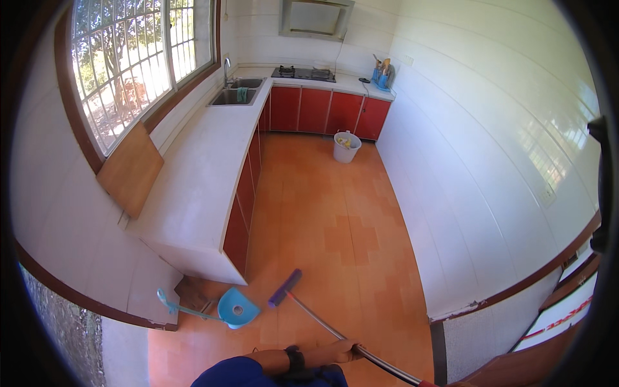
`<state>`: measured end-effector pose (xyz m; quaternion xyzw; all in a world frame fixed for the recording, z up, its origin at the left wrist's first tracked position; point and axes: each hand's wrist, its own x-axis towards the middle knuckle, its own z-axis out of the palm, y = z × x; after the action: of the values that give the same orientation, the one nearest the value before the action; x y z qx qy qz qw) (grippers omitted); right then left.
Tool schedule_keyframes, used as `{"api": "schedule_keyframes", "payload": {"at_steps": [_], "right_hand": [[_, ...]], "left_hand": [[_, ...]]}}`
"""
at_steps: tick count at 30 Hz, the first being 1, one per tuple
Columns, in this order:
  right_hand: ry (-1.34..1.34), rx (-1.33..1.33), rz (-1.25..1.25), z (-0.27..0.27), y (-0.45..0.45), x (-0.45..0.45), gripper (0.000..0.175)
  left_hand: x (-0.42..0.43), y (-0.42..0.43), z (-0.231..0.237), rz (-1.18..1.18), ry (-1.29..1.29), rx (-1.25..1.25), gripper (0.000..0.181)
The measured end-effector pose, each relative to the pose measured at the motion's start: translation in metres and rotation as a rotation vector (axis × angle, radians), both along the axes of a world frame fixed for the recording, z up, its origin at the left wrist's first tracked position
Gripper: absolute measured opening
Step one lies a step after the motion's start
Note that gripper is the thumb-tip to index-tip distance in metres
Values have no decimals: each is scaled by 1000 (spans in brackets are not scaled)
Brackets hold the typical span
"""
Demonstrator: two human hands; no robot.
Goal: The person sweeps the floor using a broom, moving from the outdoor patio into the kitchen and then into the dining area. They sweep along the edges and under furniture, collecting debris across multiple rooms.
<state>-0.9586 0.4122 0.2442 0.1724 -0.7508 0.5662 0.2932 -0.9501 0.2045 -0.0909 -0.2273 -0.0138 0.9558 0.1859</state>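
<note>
My left hand (344, 350), with a black band on its wrist, is closed around the metal handle (319, 320) of a mop. The mop's long purple head (285, 289) rests on the orange tiled floor (309, 193), angled near the end of the counter. Toward the bottom edge the handle turns into a red grip (426, 383). Only a sliver of my right hand (459, 384) shows beside that grip, and its fingers are hidden. Left of the mop head lies a light blue dustpan-like scoop (232, 301) with a long blue handle.
A white counter (193, 164) over red cabinets (316, 110) runs along the left and back, with a double sink (234, 97) and gas hob (304, 73). A wooden board (133, 169) leans by the window. A white bucket (346, 154) stands near the back cabinets. The right wall (459, 159) borders the floor.
</note>
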Motion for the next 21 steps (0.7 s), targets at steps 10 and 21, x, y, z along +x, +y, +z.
{"api": "schedule_keyframes", "payload": {"at_steps": [10, 21], "right_hand": [[-236, -343, 362, -30, -98, -192, 13], [-297, -21, 1675, 53, -324, -353, 40]], "left_hand": [[-154, -132, -20, 180, -227, -48, 13], [-283, -296, 62, 668, -502, -53, 9]]}}
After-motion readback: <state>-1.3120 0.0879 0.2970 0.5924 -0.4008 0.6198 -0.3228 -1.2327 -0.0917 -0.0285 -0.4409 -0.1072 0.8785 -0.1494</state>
